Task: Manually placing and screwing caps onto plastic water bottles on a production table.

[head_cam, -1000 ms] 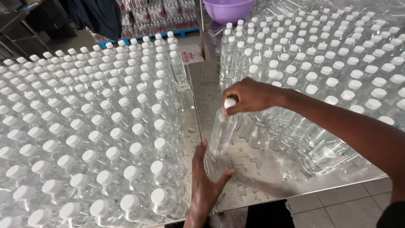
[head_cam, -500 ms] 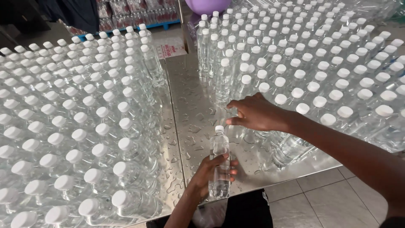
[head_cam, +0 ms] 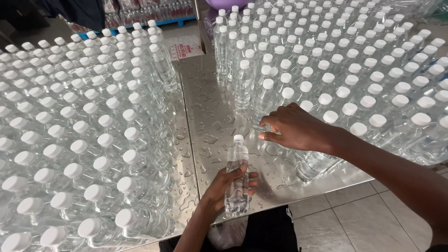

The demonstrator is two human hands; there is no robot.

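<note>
- Since half a second ago, little is changed: one small clear plastic white-capped water bottle (head_cam: 237, 175) is still gripped upright by the left hand (head_cam: 223, 189).
- Well above it, the right hand (head_cam: 298, 129) is held loosely open, empty, over the wet steel table (head_cam: 212, 116).

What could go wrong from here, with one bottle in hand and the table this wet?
1. The left hand holds the capped bottle at the edge of the steel table, which is beaded with water; a wet grip might slip and drop it to the tiled floor.
2. The right hand hovers against the packed bottles on the right; a nudge could topple neighbours in a chain.
</note>
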